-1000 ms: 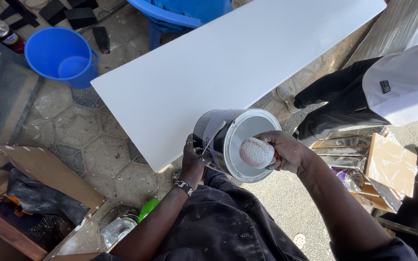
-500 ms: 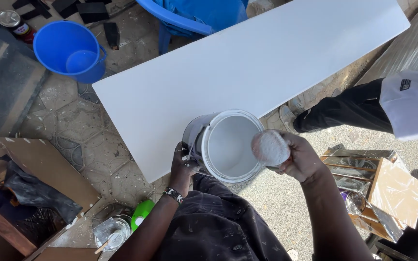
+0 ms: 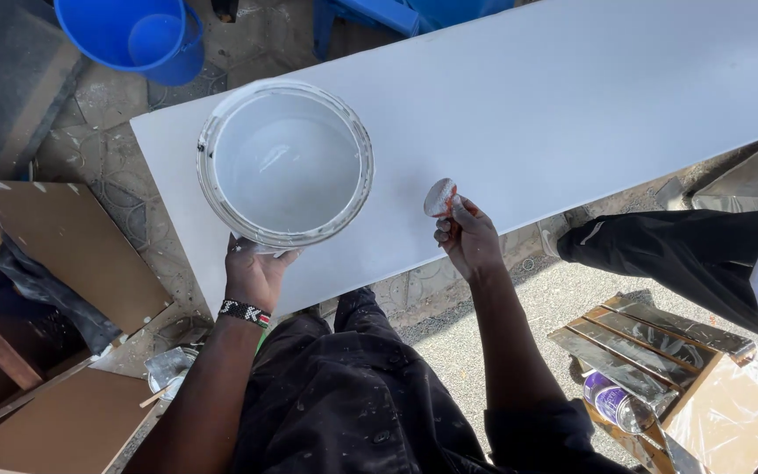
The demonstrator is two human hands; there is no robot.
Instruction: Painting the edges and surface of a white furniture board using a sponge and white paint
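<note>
The round open paint tin with white paint inside (image 3: 284, 163) sits upright over the long white painted board (image 3: 572, 96), gripped from below by the left hand (image 3: 254, 272) (beaded wristband); the right hand (image 3: 469, 237), fingers closed, presses a small white-coated sponge pad (image 3: 439, 197) onto the board; a blue plastic bucket (image 3: 138, 31) stands beyond.

A long board (image 3: 572, 96) lies across the middle of the scene. The paint tin (image 3: 284, 164) sits over its left end, with the left hand (image 3: 254, 272) under the tin's near side. To the right, the right hand (image 3: 467, 237) holds a sponge (image 3: 439, 197) against the board's near part. A bucket (image 3: 142, 33) stands on the floor beyond the left end. A crate (image 3: 660, 342) lies near right, perhaps with a bottle (image 3: 614, 401) in it.
</note>
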